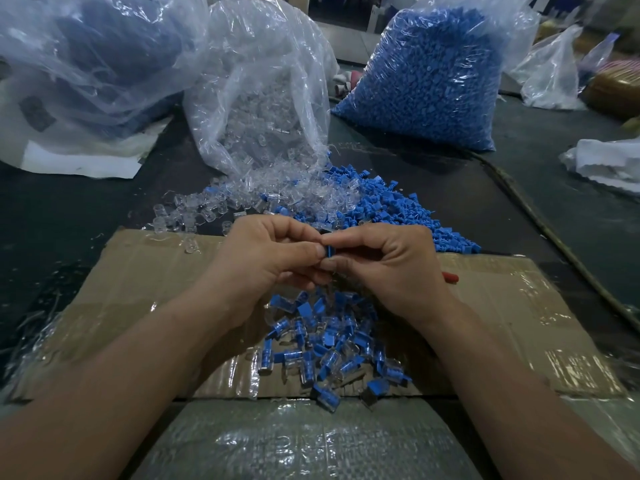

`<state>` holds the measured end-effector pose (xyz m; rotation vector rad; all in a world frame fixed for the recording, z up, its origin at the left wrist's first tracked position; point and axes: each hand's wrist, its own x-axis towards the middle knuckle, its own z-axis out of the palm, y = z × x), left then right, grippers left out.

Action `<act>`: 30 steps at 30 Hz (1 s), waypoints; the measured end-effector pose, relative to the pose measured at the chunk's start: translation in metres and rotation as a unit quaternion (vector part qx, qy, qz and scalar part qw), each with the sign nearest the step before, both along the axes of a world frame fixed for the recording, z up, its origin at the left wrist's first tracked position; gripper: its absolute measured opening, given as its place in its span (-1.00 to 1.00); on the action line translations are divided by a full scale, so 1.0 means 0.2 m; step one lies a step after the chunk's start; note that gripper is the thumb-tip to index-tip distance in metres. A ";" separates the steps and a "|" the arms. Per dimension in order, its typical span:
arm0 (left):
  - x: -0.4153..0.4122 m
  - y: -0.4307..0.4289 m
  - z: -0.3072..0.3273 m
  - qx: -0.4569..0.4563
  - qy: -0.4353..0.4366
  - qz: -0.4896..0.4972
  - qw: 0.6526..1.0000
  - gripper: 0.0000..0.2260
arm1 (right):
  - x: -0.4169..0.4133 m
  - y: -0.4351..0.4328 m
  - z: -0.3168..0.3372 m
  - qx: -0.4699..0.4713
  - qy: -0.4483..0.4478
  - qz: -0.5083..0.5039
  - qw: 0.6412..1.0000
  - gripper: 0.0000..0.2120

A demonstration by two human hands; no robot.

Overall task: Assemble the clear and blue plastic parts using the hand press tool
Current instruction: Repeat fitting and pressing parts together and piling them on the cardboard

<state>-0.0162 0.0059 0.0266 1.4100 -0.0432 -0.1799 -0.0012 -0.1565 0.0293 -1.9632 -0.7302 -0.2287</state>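
Left hand (263,258) and right hand (384,268) both curled, fingertips meeting, together pinching one small blue part (329,251) between thumbs and forefingers; whether a clear piece sits on it, not tellable. Directly beneath the hands, nearer the body, a heap of joined clear-and-blue pieces (329,351) on taped cardboard (138,271); just beyond the left hand, loose clear parts (194,209); just beyond the right hand, loose blue parts (398,206), touching the clear ones. Outward of the right wrist, a red tip (450,277), mostly hidden. Bare cardboard either side of the forearms; its far edge about under the knuckles; clear-parts bag (256,98) and blue-parts bag (433,74) well beyond.
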 end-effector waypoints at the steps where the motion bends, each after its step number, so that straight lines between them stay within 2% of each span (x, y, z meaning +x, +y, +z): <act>1: 0.00 0.00 0.00 -0.001 0.001 0.001 1.000 -0.85 | 0.00 0.00 0.00 -0.002 -0.004 -0.001 1.000 -0.67; 7: 0.00 0.00 0.00 0.020 -0.007 0.003 1.000 -0.94 | 0.00 0.00 0.01 -0.015 -0.012 0.013 1.000 -0.68; 10: -0.01 0.00 0.00 0.015 -0.018 0.019 1.000 -0.93 | 0.00 -0.01 0.02 -0.045 0.038 -0.004 0.998 -0.77; 13: 0.00 0.00 0.01 -0.001 -0.010 0.039 0.999 -0.95 | 0.04 -0.09 0.05 -0.083 0.084 -0.075 0.990 -0.85; 18: 0.00 0.01 0.01 -0.013 -0.001 0.053 0.998 -0.93 | 0.11 -0.26 0.10 -0.191 0.174 -0.131 0.957 -0.90; 22: 0.01 0.01 0.00 -0.022 0.001 0.061 0.998 -0.89 | 0.10 -0.27 0.09 -0.301 0.263 -0.065 0.914 -0.56; 27: 0.02 0.01 -0.01 -0.026 0.002 0.063 0.998 -0.86 | 0.10 -0.24 0.08 -0.436 0.226 -0.042 0.870 -0.21; 30: 0.01 0.01 -0.01 -0.027 0.003 0.057 0.998 -0.86 | 0.10 -0.23 0.08 -0.438 0.213 -0.050 0.872 -0.19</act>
